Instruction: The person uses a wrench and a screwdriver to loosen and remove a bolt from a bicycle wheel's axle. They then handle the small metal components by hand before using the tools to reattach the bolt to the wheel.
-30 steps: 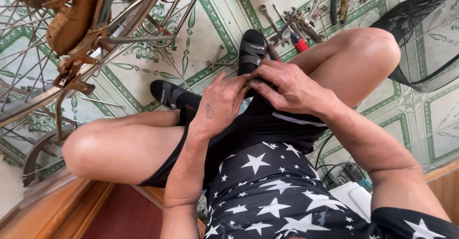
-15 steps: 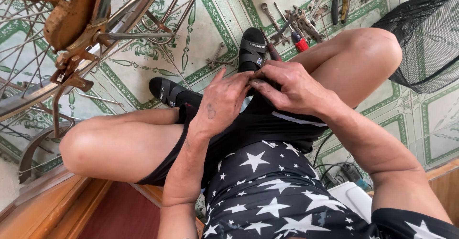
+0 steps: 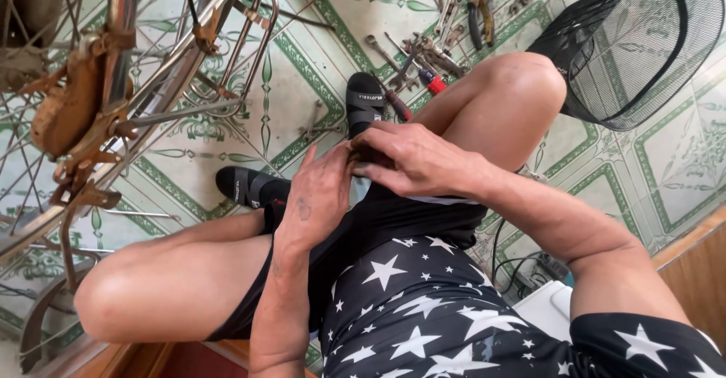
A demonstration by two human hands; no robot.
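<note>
- Between the bent knees, above black shorts (image 3: 401,219): left hand (image 3: 318,196) and right hand (image 3: 412,158) meeting, fingertips touching.
- Pinching something small between both sets of curled fingers; too hidden to identify.
- Lying beyond on the patterned tile floor (image 3: 318,68): scattered wrenches (image 3: 412,52), a red-handled screwdriver (image 3: 432,83).
- Standing at left: rusty bicycle wheel (image 3: 83,105); at right, black mesh basket (image 3: 643,45).

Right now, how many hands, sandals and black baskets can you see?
Hands: 2, left hand and right hand, fingers together over the lap
Sandals: 2, one and another, both black
Baskets: 1, black mesh basket
Total: 5
</note>
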